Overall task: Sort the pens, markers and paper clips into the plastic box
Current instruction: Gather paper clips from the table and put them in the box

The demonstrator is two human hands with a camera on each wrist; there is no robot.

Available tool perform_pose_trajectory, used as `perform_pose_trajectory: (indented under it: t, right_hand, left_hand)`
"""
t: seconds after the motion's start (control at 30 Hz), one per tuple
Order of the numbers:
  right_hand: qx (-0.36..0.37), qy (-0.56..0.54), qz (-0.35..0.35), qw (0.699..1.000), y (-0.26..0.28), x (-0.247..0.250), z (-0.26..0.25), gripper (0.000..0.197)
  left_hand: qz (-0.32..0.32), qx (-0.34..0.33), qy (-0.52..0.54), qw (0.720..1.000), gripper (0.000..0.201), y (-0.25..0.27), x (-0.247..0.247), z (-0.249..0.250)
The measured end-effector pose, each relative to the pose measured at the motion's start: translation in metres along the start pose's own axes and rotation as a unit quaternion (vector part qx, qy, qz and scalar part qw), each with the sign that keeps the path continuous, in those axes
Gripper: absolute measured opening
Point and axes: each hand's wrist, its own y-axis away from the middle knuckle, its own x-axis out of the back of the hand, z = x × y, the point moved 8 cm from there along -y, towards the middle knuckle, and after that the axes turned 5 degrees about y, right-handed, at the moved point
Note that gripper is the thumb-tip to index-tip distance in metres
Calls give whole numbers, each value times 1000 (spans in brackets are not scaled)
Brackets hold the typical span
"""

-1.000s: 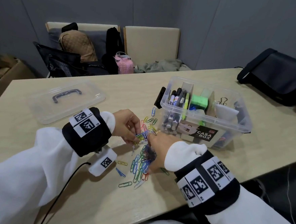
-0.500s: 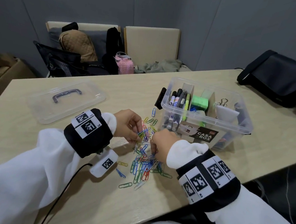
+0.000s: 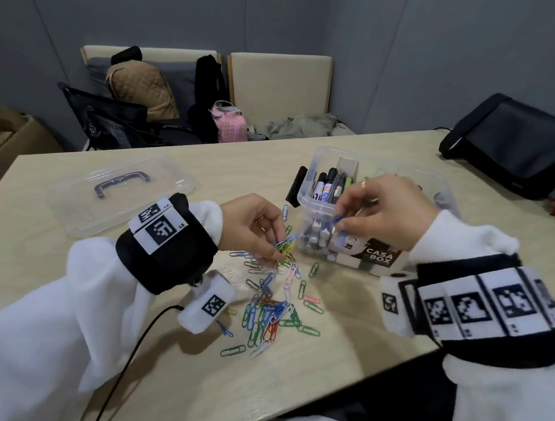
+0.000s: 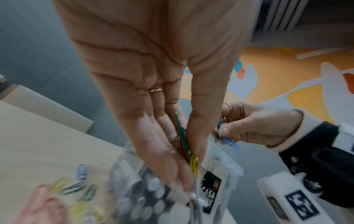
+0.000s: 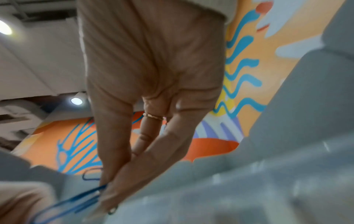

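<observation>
We're on the paper-clip step: loose paper clips (image 3: 272,312) still scattered on the surface (image 3: 69,261) at the box's 7 o'clock, pens and markers (image 3: 328,189) already upright in the left compartment of the plastic box (image 3: 306,199). Our right hand (image 3: 387,214) is over the box's front wall, grip pinched on a few blue clips (image 5: 76,200), thumb against fingers. Our left hand (image 3: 252,225) sits just above the pile, grip pinched on a mixed bunch of clips (image 4: 188,153). Next move, as we read it: carry the right-hand clips over a free compartment and release, then the left bunch. Which compartment takes clips we can't tell, hand hides it. Lid (image 3: 123,193) lies well apart at the box's 9 o'clock
</observation>
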Motion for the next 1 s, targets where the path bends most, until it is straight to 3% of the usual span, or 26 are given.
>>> perform_pose_trajectory:
  t: [0.1,0.3,0.47,0.67,0.83,1.0]
  right_hand:
    - [-27,-65,62,996,9,35,18,14]
    - [-140,40,172,974,26,78,77,12]
    - [-177,89,125,972,29,74,93,14]
    - [-206,122,49,970,25,62,107,21]
    - [-231,29,91,968,27,67,124,21]
    - [-245,-32,163,955,32,82,138,20]
  left_hand:
    - [-21,-23,6,1000,17,-5,-7,19]
    - [-51,-64,28,996,19,-21,-30,59]
    - [-64,-99,10,993,16,-40,-51,90]
    - [-61,-116,96,987,19,-63,-65,122]
    - [-49,-113,151,981,19,-86,-71,137]
    - [41,-88,187,978,23,-113,-65,136]
